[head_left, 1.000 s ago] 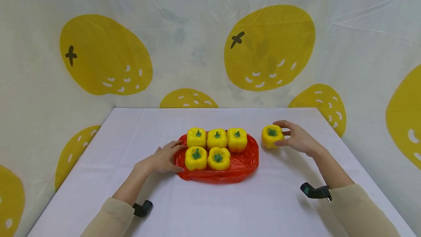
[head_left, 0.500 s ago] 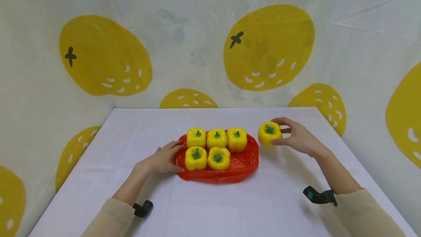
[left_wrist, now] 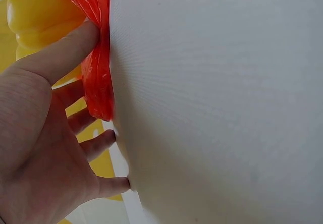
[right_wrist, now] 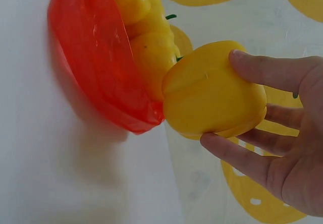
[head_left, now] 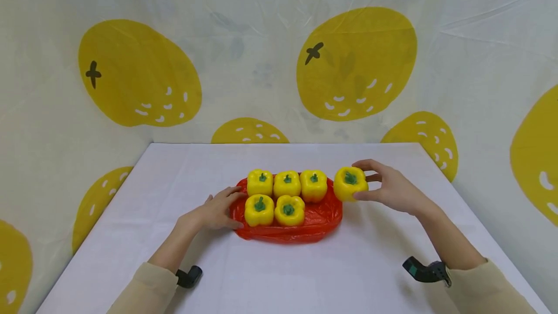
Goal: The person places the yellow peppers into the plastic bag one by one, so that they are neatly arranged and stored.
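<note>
My right hand (head_left: 394, 190) grips a yellow bell pepper (head_left: 350, 184) by its sides, held above the table at the right end of a red plastic bag (head_left: 320, 212). In the right wrist view, thumb and fingers press the pepper (right_wrist: 214, 90) from opposite sides, and it overlaps the bag's end (right_wrist: 96, 52). Several more yellow peppers (head_left: 259, 210) with green stems stand upright in two rows on the bag. My left hand (head_left: 213, 212) rests at the bag's left end with fingers spread; in the left wrist view its thumb (left_wrist: 75, 45) touches the red plastic (left_wrist: 98, 90).
Under everything lies a white-covered table (head_left: 296, 275), with its far edge behind the peppers. A pale curtain (head_left: 250, 62) printed with big yellow fruits surrounds the table. Each wrist wears a black camera mount (head_left: 427, 271).
My right hand has lifted the pepper and carried it left, from beside the bag to its right end. The left hand and the peppers on the bag stay where they were.
</note>
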`<state>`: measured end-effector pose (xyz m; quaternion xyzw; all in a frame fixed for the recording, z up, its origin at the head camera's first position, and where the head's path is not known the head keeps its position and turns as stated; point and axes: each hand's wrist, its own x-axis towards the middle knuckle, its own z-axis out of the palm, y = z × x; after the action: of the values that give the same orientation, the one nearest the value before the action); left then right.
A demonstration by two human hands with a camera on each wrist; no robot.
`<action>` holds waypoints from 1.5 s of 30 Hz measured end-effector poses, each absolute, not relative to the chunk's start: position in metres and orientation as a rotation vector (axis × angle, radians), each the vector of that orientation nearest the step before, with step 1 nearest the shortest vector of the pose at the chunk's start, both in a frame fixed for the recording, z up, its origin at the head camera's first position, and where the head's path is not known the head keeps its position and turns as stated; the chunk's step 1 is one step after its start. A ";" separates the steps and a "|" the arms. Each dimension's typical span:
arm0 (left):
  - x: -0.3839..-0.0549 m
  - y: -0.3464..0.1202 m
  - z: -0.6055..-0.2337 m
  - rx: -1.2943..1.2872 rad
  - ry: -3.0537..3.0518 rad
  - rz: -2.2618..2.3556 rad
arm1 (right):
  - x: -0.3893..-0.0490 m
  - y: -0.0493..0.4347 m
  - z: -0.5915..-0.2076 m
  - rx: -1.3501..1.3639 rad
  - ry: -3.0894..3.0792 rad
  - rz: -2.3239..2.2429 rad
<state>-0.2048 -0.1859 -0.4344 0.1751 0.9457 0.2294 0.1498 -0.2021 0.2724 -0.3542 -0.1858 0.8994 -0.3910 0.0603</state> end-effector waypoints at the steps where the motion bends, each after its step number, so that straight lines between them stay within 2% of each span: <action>1: -0.205 -0.186 -0.434 0.503 2.717 0.662 | -0.201 0.271 -0.354 -0.573 2.718 -1.185; 24: -0.205 -0.187 -0.436 0.507 2.721 0.664 | -0.184 0.230 -0.371 -0.627 2.562 -1.230; 45: -0.208 -0.185 -0.433 0.511 2.710 0.623 | -0.184 0.207 -0.391 -0.631 2.631 -1.094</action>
<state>-0.2078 -0.1850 -0.4325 0.1786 0.9467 0.2176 0.1564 -0.1838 0.2066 -0.3907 -0.2150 0.8959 -0.3724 0.1113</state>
